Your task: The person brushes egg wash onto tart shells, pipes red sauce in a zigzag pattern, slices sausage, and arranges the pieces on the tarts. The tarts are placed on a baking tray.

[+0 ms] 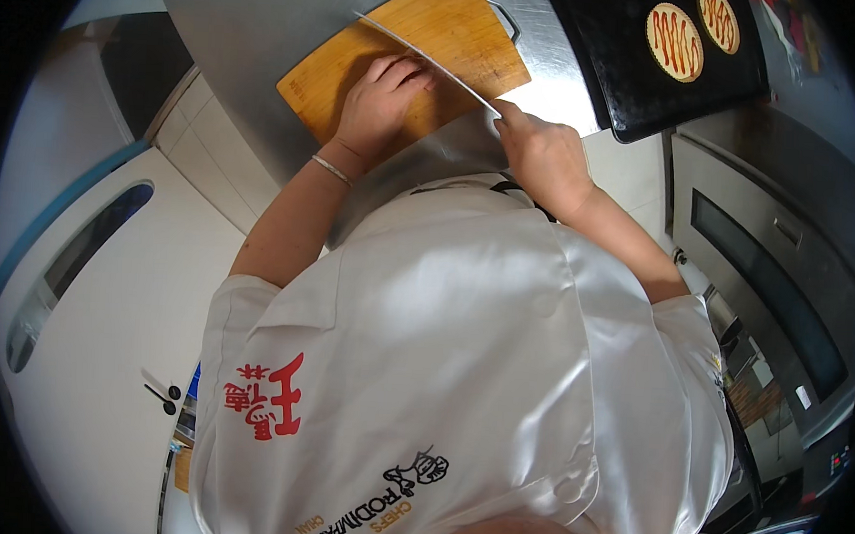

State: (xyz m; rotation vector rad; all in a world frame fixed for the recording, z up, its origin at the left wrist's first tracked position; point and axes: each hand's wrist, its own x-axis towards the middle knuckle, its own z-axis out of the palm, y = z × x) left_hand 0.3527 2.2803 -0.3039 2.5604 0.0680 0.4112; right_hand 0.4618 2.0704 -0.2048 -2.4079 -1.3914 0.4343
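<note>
subject of inspection: cutting work at a wooden board (pixel 471 30) on a steel counter (pixel 228 20).

right hand (pixel 547 162): closed firmly round the handle end of a knife (pixel 441 69); the handle is largely hidden in the fist. the knife crosses the board slantwise, its tip reaching about the far left edge of the board as seen from above. the blade shows nearly edge-on; whether it is touching the board cannot be determined.

left hand (pixel 382 98): partly closed, fingers bent and fingertips lowered over the board, just beside the blade. whether anything is pinned beneath them cannot be told, as the hand covers that spot. a pale band (pixel 332 170) is noted on the wrist.

progress: the knife is in position and both hands are placed as for a cut, so the work is judged to be under way. no separated pieces can be made out on the visible wood. the amount left to cut cannot be assessed, since any material would lie under the left hand.

adjacent: a black tray (pixel 604 41) stands to the right of the board, apart from it. two pale rounds on it, a nearer one (pixel 675 42) and a farther one (pixel 719 22), carry red zigzag lines; that decoration appears done. neither hand touches them.
</note>
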